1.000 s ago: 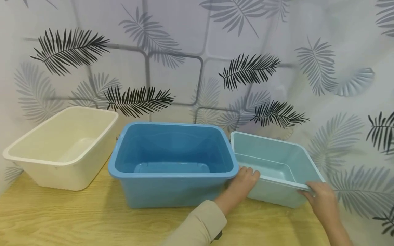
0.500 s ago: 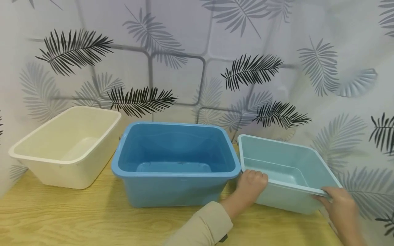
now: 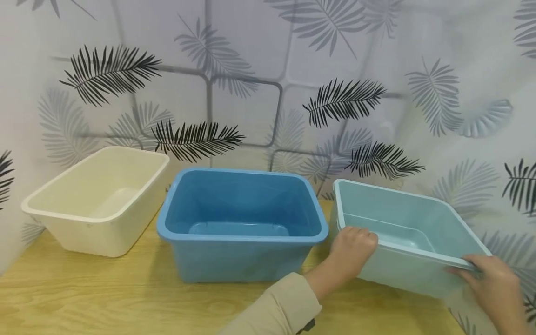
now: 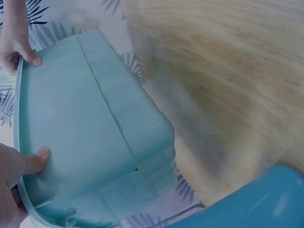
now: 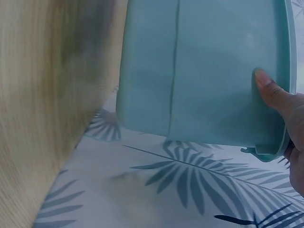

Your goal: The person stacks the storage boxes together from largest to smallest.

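A pale blue-green plastic bin (image 3: 412, 270), open at the top, stands tilted at the right end of the table, with nothing inside that shows. My left hand (image 3: 353, 249) grips its front rim near the left corner. At the right front corner, my right hand (image 3: 496, 279) holds the same rim. Both thumbs press the outer wall in the left wrist view, while the other fingers go over the rim and are mostly hidden. The right wrist view shows the right thumb flat on the bin's side wall (image 5: 218, 76).
A deeper blue bin (image 3: 234, 260) stands just left of the held one, with a narrow gap between. Farther left is a cream bin (image 3: 96, 237). The wooden table (image 3: 125, 302) ends at the right beneath the held bin. Leaf-patterned cloth (image 3: 251, 111) hangs behind.
Both hands have moved right with the pale blue-green bin, widening its gap from the blue bin. The blue and cream bins keep their places; the head view has shifted slightly.
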### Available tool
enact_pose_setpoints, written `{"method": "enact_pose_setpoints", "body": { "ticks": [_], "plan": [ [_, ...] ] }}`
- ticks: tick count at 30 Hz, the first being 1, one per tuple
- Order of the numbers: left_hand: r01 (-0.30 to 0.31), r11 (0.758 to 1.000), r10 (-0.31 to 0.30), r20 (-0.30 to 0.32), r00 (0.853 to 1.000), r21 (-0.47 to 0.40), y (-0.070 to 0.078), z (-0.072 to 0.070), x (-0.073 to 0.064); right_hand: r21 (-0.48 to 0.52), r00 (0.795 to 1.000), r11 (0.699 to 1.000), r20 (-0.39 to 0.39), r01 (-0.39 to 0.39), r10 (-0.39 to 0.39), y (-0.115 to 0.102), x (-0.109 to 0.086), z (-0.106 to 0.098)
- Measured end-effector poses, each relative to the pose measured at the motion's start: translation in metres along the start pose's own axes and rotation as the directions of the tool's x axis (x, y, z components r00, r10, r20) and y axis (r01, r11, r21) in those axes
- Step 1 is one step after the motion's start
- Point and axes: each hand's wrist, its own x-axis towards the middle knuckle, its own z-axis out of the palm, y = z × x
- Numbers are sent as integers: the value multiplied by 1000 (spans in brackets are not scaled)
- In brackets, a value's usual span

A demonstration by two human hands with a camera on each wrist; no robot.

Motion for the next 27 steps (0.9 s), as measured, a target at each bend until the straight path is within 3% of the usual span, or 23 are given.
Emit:
{"method": "enact_pose_setpoints", "body": {
  "ticks": [5,10,17,27],
  "plan": [
    [-7,1000,7,-64,998,2,-5,-14,7,5,999,1000,17,-27,27,-1,11,-15],
    [11,1000,-9,-93,996,18,-14,-34,19,93,998,995,-53,21,-16,-1,31,-28],
    [25,999,-23,-49,999,36,-27,-61,34,54,1000,998,-26,12,-11,1,53,-43],
    [26,1000,-26,-3,1000,4,-42,-85,42,77,996,995,-67,-58,63,-13,66,-58]
  ]
}}
